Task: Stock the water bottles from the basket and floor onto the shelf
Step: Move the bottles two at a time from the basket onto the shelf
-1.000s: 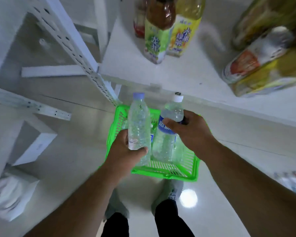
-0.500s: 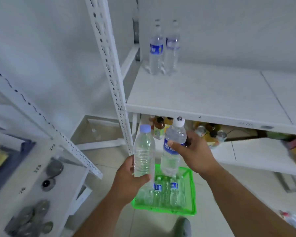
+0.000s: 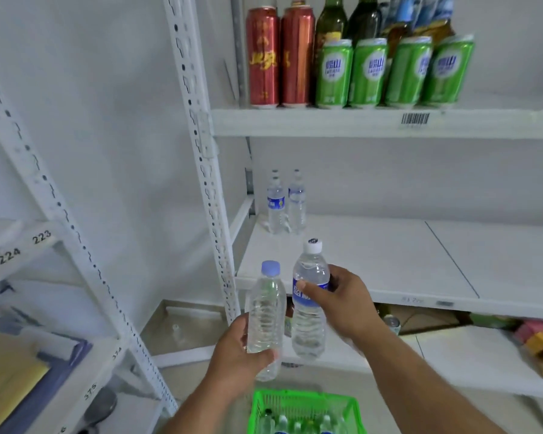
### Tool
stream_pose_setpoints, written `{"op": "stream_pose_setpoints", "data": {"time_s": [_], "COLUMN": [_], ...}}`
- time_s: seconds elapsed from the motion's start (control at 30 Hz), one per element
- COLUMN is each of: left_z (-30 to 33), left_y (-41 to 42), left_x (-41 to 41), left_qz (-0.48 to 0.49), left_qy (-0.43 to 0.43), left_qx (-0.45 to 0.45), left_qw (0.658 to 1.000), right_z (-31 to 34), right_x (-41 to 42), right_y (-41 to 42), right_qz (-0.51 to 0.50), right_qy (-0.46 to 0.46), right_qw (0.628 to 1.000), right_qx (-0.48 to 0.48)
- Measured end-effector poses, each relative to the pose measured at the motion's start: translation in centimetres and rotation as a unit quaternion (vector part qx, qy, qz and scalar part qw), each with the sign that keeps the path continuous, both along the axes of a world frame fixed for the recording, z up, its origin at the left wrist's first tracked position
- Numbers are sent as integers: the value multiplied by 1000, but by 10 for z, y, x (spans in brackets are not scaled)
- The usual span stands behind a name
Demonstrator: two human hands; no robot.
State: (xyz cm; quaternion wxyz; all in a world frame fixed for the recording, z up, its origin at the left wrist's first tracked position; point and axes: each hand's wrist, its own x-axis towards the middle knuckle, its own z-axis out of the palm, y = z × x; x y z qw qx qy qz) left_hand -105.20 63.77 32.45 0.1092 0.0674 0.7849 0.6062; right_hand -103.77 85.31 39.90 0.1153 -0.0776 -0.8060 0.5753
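My left hand point(image 3: 237, 349) grips an unlabelled clear water bottle point(image 3: 266, 311) with a pale blue cap, held upright. My right hand point(image 3: 342, 300) grips a blue-labelled water bottle point(image 3: 309, 296) with a white cap, also upright, just right of the first. Both bottles hover in front of the white middle shelf point(image 3: 373, 261). Two water bottles point(image 3: 284, 203) stand at that shelf's back left corner. The green basket point(image 3: 301, 402) sits on the floor below my hands, with several bottles inside.
Red cans point(image 3: 279, 54), green cans point(image 3: 392, 70) and dark glass bottles fill the upper shelf. A perforated white upright point(image 3: 204, 151) stands left of the shelves. A second rack point(image 3: 54, 233) with numbered tags is at the left. Drinks and packets lie on the lower shelf point(image 3: 539, 343).
Both hands have lifted the two bottles out of the basket up to the level of the middle shelf. My view has tilted up from the floor to the shelves.
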Motion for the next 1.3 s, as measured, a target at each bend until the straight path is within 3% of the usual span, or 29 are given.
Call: {"op": "stream_pose_setpoints", "data": {"time_s": [0.63,1.3], "left_z": [18,-2], "left_y": [101,101], "left_x": [-75,-231], "left_qz": [102,37], "left_qy": [13,19], "left_qx": [-13,-18], "left_qw": [995,999], "right_z": [21,6], "right_x": [-97,-226], "right_y": [95,85], "right_qz": [44,-33], "right_qy": [-15,-56], "right_qw": [999,998], "right_qx": [12,19]}}
